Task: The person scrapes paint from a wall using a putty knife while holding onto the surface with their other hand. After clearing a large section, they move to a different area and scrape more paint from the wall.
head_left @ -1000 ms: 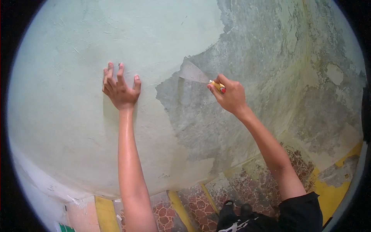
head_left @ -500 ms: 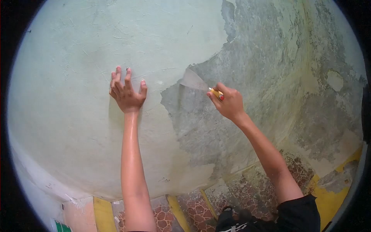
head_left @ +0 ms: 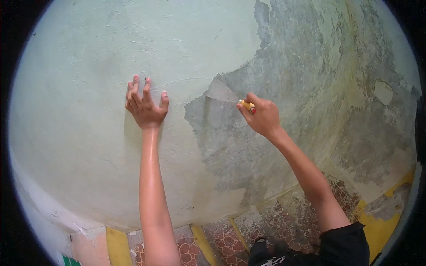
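Note:
My right hand (head_left: pixel 262 116) grips a putty knife (head_left: pixel 222 91) by its yellow handle, which has a red end. The wide thin blade points up and left, its edge at the ragged border where pale green paint (head_left: pixel 186 48) meets bare grey plaster (head_left: pixel 284 84). To the left, my left hand (head_left: pixel 146 106) rests on the painted wall with its fingers spread and holds nothing. Fine cracks and wrinkles run through the paint above and beside it.
Below the wall lie red-brown stone-patterned tiles (head_left: pixel 224 241) with yellow strips (head_left: pixel 204 244) between them, strewn with debris toward the right. A green object (head_left: pixel 71 260) stands at the lower left. The right wall (head_left: pixel 377 133) shows patchy grey plaster.
Almost nothing differs. My right hand and the putty knife have shifted very slightly, the blade staying at the paint border. My left hand stays in place.

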The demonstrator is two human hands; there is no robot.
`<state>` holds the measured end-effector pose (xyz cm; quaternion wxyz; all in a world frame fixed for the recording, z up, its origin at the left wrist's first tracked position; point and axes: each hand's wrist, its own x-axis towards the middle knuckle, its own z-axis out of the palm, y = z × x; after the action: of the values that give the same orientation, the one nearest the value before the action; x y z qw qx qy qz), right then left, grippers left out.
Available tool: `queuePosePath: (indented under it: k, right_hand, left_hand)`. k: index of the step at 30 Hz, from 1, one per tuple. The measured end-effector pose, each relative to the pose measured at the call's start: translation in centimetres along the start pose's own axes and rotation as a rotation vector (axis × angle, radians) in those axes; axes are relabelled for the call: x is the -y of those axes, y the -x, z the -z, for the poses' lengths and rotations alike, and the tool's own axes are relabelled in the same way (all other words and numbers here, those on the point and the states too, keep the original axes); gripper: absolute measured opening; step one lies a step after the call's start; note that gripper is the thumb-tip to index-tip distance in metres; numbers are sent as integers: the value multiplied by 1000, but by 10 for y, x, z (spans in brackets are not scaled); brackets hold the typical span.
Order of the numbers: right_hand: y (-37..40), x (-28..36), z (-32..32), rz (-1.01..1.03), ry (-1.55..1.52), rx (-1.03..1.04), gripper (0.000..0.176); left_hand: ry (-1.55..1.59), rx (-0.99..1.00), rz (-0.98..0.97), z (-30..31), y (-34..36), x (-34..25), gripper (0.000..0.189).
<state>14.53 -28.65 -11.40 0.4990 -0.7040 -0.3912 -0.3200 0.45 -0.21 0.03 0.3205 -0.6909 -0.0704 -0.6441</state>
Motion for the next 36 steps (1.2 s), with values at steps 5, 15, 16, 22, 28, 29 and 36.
queuePosePath:
  k: [5,15,16,22,28,29,36]
  right_hand:
    - [9,-9,-5,36,-19,-47,26]
    - [5,3,-6,11,-29,-47,28]
    - [4,4,-5,2,1,-43,27]
    - [6,5,6,-30,13,15,28]
    - [0,16,0,-47,28,-19,27]
    - [2,14,1,-47,33,-11,27]
    - [6,13,-12,-29,-39,-43,27]
  left_hand:
    - [-45,17,-2,2,1,2,53]
    - [-23,2,-3,2,0,1,57]
    - [-10,-3,-5,1,0,0,56]
    - [-28,17,-9,1,2,1,56]
    - [-31,7,12,2,0,-2,54]
    - [-29,13,20,2,1,-3,54]
    - [-28,4,3,2,-1,0,53]
